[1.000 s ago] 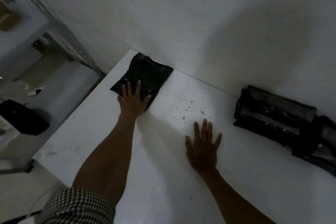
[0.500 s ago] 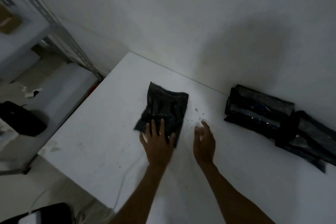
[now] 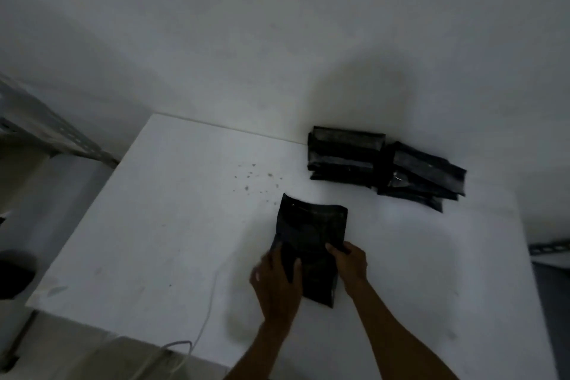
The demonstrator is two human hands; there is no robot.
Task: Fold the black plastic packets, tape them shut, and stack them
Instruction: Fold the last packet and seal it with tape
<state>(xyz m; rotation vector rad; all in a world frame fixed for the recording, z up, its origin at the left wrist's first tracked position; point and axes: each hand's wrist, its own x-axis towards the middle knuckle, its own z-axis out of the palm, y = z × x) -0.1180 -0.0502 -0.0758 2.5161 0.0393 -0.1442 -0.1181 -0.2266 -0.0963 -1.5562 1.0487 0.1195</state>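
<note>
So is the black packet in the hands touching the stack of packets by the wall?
Apart. The head view shows a strip of bare white table between the packet and the stack.

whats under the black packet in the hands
Only white table shows around the black packet, gripped by left hand and right hand. The patch beneath is covered.

L hand [image 3: 276, 284] & R hand [image 3: 351, 268] both bare. L forearm [image 3: 262, 348] & R forearm [image 3: 401, 342] bare too, up to frame edge.
</note>
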